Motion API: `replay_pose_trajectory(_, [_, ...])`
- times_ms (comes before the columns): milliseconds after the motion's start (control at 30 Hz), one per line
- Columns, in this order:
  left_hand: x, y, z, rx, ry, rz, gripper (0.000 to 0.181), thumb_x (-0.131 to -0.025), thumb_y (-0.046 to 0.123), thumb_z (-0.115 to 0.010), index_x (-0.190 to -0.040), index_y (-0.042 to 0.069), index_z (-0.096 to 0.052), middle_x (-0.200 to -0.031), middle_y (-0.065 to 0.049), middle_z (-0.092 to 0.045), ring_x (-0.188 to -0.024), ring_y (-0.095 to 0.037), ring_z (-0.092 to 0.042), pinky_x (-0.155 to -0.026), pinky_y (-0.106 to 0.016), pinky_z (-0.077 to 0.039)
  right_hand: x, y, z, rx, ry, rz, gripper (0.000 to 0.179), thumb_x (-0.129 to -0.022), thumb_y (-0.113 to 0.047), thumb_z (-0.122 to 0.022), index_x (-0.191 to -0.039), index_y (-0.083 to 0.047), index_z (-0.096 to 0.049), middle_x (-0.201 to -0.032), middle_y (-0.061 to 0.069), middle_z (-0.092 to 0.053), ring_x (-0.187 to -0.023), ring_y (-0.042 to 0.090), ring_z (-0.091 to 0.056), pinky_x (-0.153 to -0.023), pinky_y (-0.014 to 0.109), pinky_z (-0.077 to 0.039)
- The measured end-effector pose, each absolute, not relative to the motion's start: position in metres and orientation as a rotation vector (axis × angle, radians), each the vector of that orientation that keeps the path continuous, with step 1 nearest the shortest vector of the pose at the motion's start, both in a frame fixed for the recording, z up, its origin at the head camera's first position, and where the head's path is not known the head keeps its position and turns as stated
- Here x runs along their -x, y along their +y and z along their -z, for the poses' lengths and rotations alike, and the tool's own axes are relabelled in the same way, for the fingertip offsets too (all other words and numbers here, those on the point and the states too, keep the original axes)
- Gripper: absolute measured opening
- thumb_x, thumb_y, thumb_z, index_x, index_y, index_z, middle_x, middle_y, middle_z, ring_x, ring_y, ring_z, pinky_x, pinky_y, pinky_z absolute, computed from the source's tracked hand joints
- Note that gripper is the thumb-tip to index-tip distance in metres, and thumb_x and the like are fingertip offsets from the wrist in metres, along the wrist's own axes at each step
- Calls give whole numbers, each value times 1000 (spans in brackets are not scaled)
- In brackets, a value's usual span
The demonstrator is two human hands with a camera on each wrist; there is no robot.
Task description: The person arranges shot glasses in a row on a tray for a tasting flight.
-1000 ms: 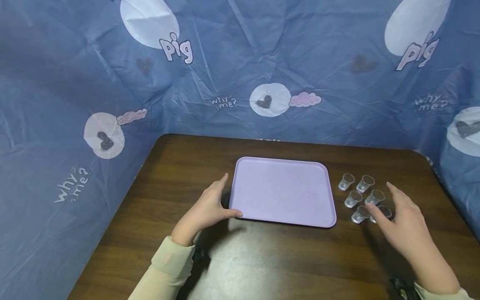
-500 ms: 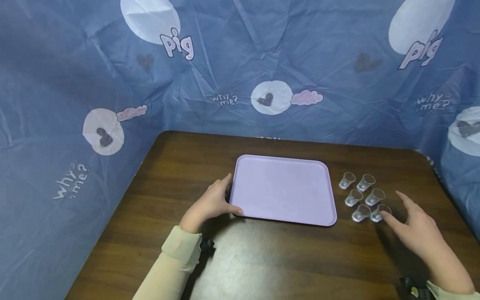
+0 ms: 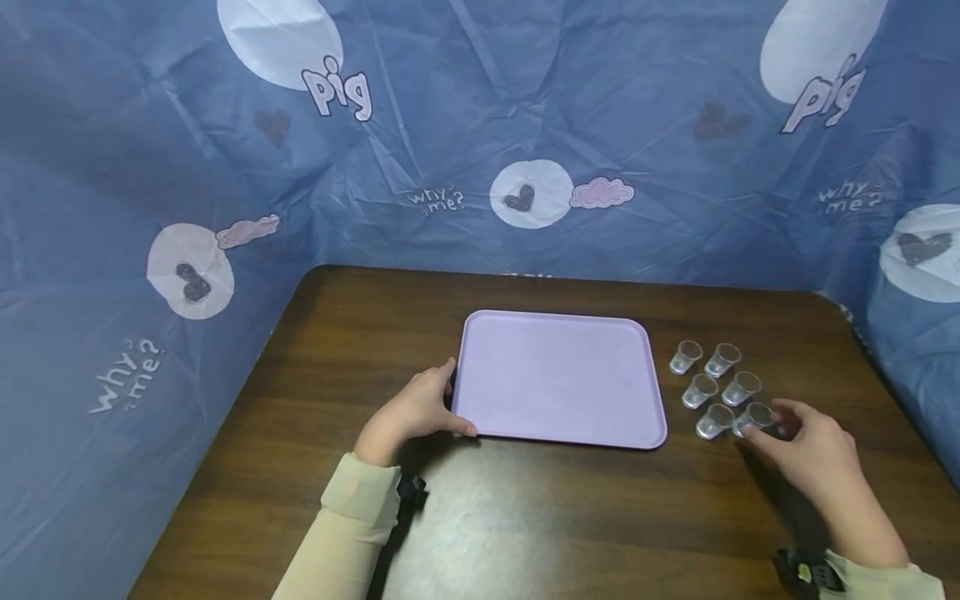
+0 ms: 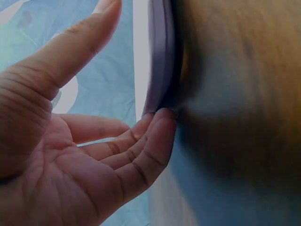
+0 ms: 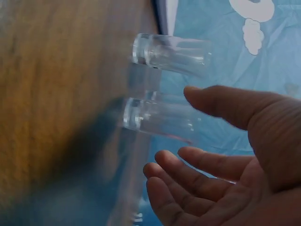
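Observation:
A lavender rectangular tray [image 3: 558, 379] lies flat on the wooden table. My left hand [image 3: 412, 412] is at its near left corner, thumb by the front rim and the other fingers along the left side. In the left wrist view, fingertips touch the edge of the tray [image 4: 160, 56], while the thumb stands apart. Small clear cups stand upright in two columns right of the tray. My right hand [image 3: 813, 450] is around the nearest right cup [image 3: 753, 417]. In the right wrist view, thumb and fingers spread on either side of that cup [image 5: 160, 117], with a gap below it.
The other cups [image 3: 700, 390] stand close together, a neighbouring one [image 5: 171, 54] near the thumb. A blue printed cloth [image 3: 420, 125] hangs behind and beside the table [image 3: 375, 333]. Dark wrist devices [image 3: 806, 571] sit at both cuffs.
My right hand first drew back to the right, then moved in around the nearest right cup, thumb and fingers coming closer together. The left hand has stayed at the tray's corner.

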State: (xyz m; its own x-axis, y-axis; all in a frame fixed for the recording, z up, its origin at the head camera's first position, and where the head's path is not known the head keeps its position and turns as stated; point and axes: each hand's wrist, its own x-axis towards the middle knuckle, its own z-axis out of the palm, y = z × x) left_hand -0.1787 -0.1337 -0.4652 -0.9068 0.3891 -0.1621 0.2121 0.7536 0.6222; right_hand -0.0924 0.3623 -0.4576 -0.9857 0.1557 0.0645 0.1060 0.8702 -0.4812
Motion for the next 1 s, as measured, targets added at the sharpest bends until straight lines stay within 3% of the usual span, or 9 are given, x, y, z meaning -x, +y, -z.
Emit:
replay_pose_trajectory(233, [177, -133, 470, -492, 2669, -915, 117, -65, 28, -99, -150, -14, -32, -102, -16, -65, -97, -28, -61, -89, -43, -49, 96, 360, 466, 303, -2929, -787, 64, -85, -33, -83, -119, 17, -59, -104, 30, -68, -91, 44, -65, -81, 60, -39])
replay_pose_trajectory(467, [178, -132, 473, -532, 2678, -928, 109, -63, 25, -100, -147, -11, -40, -97, -13, -65, -92, -26, -61, -86, -42, -50, 99, 362, 474, 346, -2869, -781, 52, -84, -24, -83, -111, 15, -63, -97, 28, -70, -80, 37, -66, -79, 56, -38])
replay_pose_trajectory(800, [180, -135, 477, -566, 2664, -969, 104, -63, 20, -100, -146, -8, -44, -87, -7, -65, -81, -22, -60, -79, -38, -50, 102, 358, 480, 330, -2869, -785, 41, -85, -23, -83, -105, 11, -69, -83, 18, -69, -78, 33, -62, -72, 49, -36])
replay_pose_trajectory(1000, [181, -136, 477, -565, 2660, -978, 104, -63, 19, -100, -148, -4, -44, -85, -7, -64, -78, -20, -59, -76, -37, -50, 103, 357, 479, 346, -2868, -793, 42, -86, -24, -83, -106, 10, -69, -86, 19, -70, -80, 33, -62, -73, 48, -36])
